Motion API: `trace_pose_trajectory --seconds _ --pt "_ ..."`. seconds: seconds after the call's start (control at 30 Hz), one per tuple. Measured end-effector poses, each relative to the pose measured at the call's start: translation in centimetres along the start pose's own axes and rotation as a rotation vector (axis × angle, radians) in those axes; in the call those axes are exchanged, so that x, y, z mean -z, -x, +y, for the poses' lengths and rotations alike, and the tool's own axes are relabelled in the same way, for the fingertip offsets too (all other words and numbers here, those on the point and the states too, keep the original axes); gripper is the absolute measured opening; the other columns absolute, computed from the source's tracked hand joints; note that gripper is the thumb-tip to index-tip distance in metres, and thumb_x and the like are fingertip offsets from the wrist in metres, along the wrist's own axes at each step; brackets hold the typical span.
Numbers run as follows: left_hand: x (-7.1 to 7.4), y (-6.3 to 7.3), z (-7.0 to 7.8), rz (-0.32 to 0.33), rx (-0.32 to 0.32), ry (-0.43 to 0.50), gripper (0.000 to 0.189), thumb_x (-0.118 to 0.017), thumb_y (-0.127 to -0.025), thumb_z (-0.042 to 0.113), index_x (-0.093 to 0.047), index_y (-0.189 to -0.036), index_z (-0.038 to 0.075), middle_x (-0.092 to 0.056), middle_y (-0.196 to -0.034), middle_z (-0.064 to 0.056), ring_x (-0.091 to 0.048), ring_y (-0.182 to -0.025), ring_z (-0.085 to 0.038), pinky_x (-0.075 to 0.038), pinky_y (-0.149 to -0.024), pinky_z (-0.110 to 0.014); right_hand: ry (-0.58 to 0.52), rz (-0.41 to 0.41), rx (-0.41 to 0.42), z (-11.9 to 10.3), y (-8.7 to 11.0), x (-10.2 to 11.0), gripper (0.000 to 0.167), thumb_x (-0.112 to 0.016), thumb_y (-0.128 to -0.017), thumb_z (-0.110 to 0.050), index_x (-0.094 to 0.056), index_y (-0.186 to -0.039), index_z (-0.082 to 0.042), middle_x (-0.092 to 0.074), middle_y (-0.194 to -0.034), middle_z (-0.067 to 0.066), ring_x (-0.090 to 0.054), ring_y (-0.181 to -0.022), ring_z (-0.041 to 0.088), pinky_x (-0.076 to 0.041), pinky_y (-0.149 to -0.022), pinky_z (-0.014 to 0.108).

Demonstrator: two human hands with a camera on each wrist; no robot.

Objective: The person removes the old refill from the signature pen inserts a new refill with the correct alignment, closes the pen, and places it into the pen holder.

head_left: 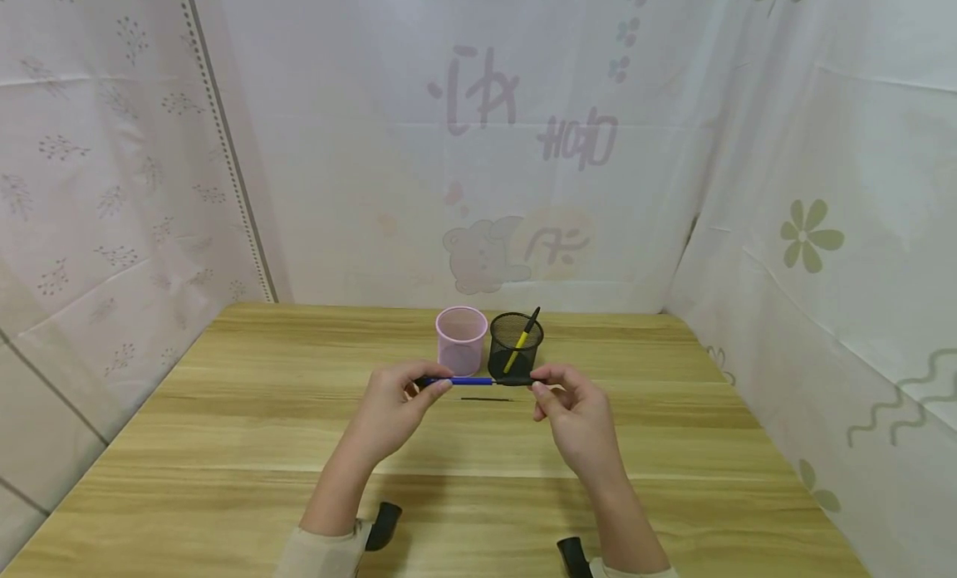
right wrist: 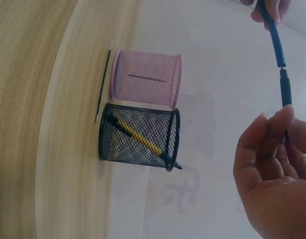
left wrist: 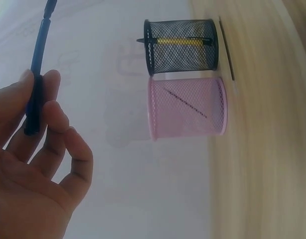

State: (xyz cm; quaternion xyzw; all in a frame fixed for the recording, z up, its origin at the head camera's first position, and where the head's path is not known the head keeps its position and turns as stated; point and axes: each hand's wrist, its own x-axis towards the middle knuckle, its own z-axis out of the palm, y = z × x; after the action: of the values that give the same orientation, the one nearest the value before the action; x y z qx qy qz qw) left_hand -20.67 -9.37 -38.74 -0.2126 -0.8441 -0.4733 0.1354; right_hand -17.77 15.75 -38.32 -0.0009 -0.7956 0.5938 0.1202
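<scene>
Blue pen (head_left: pixel 467 380) held level above the wooden table (head_left: pixel 224 445), my left hand (head_left: pixel 392 412) pinching its barrel and my right hand (head_left: pixel 576 416) its black end, apparently to pull them apart, near the pink cup (head_left: pixel 461 339) and black mesh cup (head_left: pixel 514 345).

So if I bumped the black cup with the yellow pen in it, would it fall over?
Probably quite easily. The black cup is thin mesh, so likely light. The yellow pen leans on its rim and sticks out above, which may make it tippier. On its side it would likely roll, being round. The pink cup right beside it might stop it that way.
</scene>
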Motion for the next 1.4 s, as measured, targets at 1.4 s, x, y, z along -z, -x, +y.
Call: trace_pose_trajectory --seconds 1.4 --pt "-0.22 0.25 0.00 -0.038 0.005 0.028 0.011 -0.071 -0.103 0.013 -0.080 -0.108 0.010 -0.080 -0.092 0.000 -0.072 -0.085 -0.018 -0.057 -0.078 -0.030 -0.002 -0.006 -0.014 0.07 0.31 0.19 0.012 -0.074 -0.100 -0.006 -0.076 -0.112 -0.009 -0.066 -0.076 0.008 -0.064 -0.070 0.014 -0.031 -0.051 0.022"
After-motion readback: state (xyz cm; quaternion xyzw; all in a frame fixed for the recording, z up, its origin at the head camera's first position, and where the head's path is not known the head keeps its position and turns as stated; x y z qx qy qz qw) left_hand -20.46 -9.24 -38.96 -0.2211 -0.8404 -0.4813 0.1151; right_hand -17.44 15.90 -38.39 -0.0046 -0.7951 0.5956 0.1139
